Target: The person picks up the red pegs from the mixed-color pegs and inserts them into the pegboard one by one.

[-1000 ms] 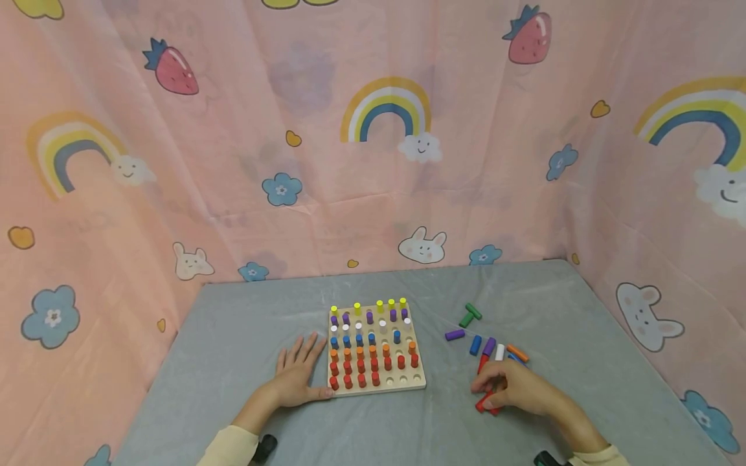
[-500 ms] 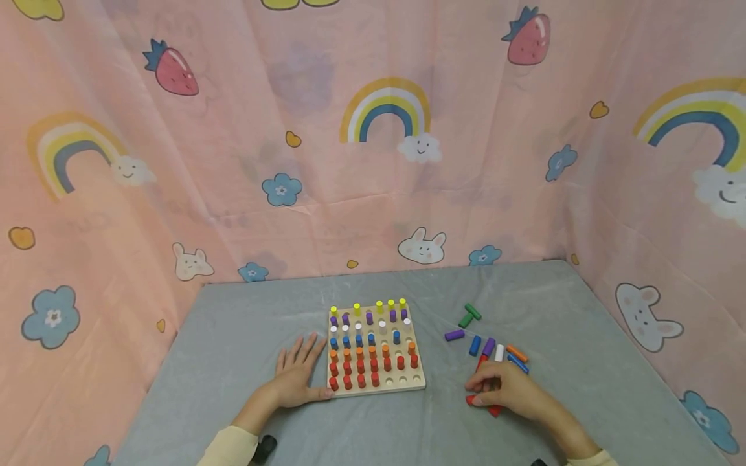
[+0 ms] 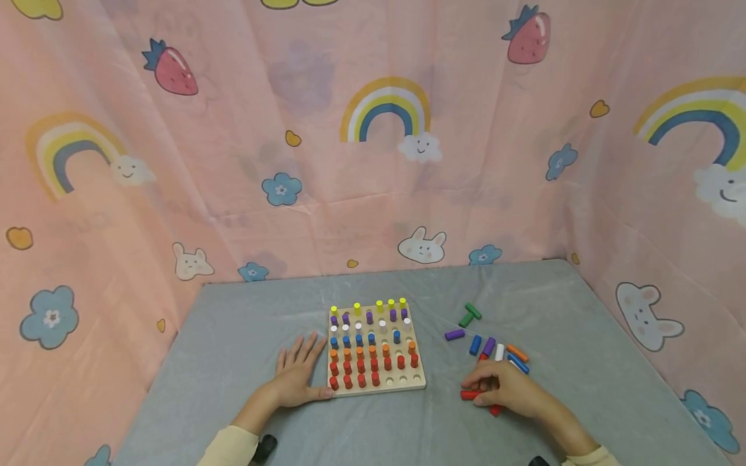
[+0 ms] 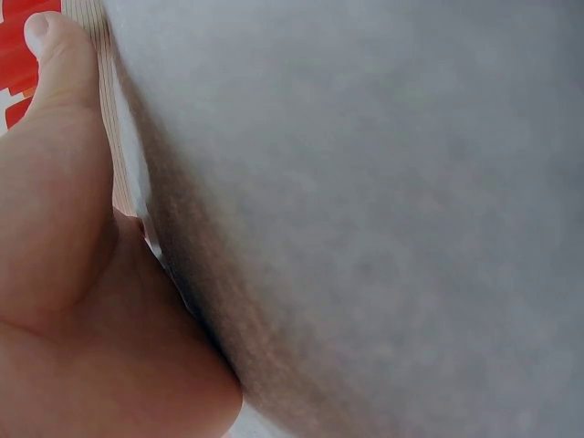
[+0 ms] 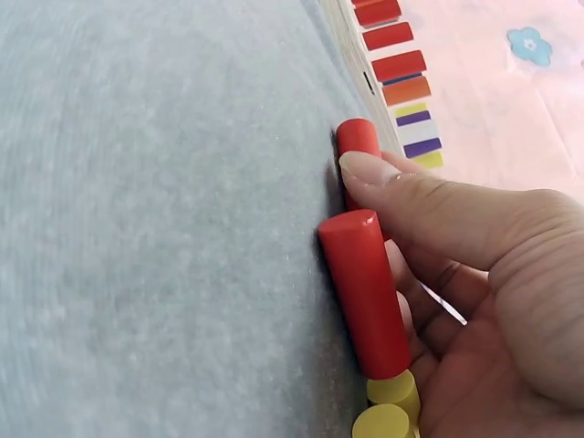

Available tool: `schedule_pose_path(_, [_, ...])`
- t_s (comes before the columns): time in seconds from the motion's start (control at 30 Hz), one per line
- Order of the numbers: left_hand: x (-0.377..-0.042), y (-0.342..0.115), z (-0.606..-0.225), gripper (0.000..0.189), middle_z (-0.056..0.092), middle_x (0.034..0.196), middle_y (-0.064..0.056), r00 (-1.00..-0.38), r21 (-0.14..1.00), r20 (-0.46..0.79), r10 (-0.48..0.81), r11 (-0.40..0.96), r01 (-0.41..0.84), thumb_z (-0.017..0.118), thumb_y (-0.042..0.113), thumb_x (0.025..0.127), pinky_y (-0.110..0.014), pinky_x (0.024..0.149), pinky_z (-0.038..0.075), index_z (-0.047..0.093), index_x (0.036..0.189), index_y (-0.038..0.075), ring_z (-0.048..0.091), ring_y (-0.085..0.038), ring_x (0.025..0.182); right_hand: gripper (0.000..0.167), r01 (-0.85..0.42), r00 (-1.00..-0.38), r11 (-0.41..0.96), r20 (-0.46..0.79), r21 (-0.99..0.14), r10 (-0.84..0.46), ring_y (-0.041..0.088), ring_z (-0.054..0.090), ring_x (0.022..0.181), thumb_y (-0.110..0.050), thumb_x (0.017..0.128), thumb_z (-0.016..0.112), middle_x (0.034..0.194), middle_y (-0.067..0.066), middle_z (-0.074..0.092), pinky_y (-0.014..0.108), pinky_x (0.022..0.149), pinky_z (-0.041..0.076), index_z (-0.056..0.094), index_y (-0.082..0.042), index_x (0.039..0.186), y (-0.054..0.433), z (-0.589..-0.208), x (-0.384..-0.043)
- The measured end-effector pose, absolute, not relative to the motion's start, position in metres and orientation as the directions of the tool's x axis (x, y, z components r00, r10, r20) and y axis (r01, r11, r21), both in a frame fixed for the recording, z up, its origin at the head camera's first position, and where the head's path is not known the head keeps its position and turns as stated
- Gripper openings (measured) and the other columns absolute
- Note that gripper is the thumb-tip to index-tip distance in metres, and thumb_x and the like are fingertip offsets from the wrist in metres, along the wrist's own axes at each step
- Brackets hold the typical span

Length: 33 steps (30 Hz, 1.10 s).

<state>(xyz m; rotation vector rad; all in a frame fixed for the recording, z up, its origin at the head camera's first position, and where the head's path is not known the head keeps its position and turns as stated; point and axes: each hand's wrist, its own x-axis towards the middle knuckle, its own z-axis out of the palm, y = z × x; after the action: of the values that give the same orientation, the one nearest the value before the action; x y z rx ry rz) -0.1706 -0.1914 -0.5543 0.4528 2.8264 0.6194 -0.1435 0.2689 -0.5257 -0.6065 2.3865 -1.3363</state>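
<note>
A wooden pegboard (image 3: 421,383) carries rows of coloured pegs: yellow, purple, white, blue, orange and red, with some bare holes at the right. My left hand (image 3: 294,382) lies flat on the cloth along the board's left side, its thumb (image 4: 64,73) at the near corner. Right of the board, my right hand (image 3: 513,388) pinches a red peg (image 5: 358,137) between thumb and fingers, low over the cloth. Under that palm a second red peg (image 5: 365,292) lies loose, with two yellow pegs (image 5: 394,391) behind it, hidden by the hand in the head view.
Beyond my right hand lie loose pegs: two green (image 3: 473,311), purple (image 3: 454,334), blue (image 3: 475,345), white (image 3: 499,352) and orange (image 3: 517,353). A grey cloth (image 3: 233,336) covers the table. Pink printed curtains (image 3: 233,129) hang behind and at both sides.
My right hand has shifted slightly left, drawing the red peg away from the other red one and turning it to point toward the board. The left hand stays put.
</note>
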Motion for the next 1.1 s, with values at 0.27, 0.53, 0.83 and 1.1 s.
schedule_pose_path(0.27, [-0.171,-0.191,-0.555,0.115,0.008,0.169,-0.01,-0.932,0.438,-0.14,0.335,0.865,0.245,0.07,0.074,0.072,-0.069,0.117,0.0,0.02,0.159,0.018,0.003,-0.042,0.155,0.025,-0.237,-0.837,0.487,-0.078,-0.841,-0.541,0.001,0.056,0.08,-0.021,0.081,0.079,0.098,0.003,0.071,0.021,0.067,0.046,0.078,-0.013,0.105,0.27,-0.527,-0.145])
schedule_pose_path(0.53, [-0.171,-0.192,-0.555,0.115,0.008,0.169,-0.01,-0.932,0.43,-0.141,0.335,0.868,0.248,0.069,0.075,0.072,-0.069,0.117,0.001,0.02,0.159,0.019,0.003,-0.041,0.155,0.024,-0.242,-0.828,0.47,-0.072,-0.849,-0.557,0.003,0.059,0.083,-0.018,0.083,0.078,0.098,0.006,0.071,0.02,0.07,0.048,0.078,-0.01,0.105,0.268,-0.523,-0.144])
schedule_pose_path(0.83, [-0.172,-0.192,-0.555,0.115,0.007,0.169,-0.01,-0.931,0.429,-0.148,0.335,0.87,0.244,0.069,0.075,0.072,-0.069,0.117,0.0,0.019,0.159,0.019,0.002,-0.041,0.155,0.023,-0.217,-0.829,0.527,-0.13,-0.822,-0.544,0.001,0.057,0.084,-0.022,0.083,0.078,0.098,0.0,0.071,0.019,0.074,0.046,0.078,-0.016,0.105,0.26,-0.513,-0.149])
schedule_pose_path(1.1, [-0.171,-0.191,-0.554,0.114,0.008,0.169,-0.01,-0.932,0.43,-0.153,0.328,0.871,0.236,0.07,0.073,0.072,-0.069,0.117,-0.001,0.02,0.159,0.019,0.002,-0.041,0.155,0.023,-0.26,-0.828,0.526,-0.094,-0.81,-0.553,0.002,0.055,0.084,-0.024,0.087,0.075,0.097,-0.001,0.07,0.019,0.074,0.046,0.077,-0.014,0.107,0.247,-0.503,-0.15])
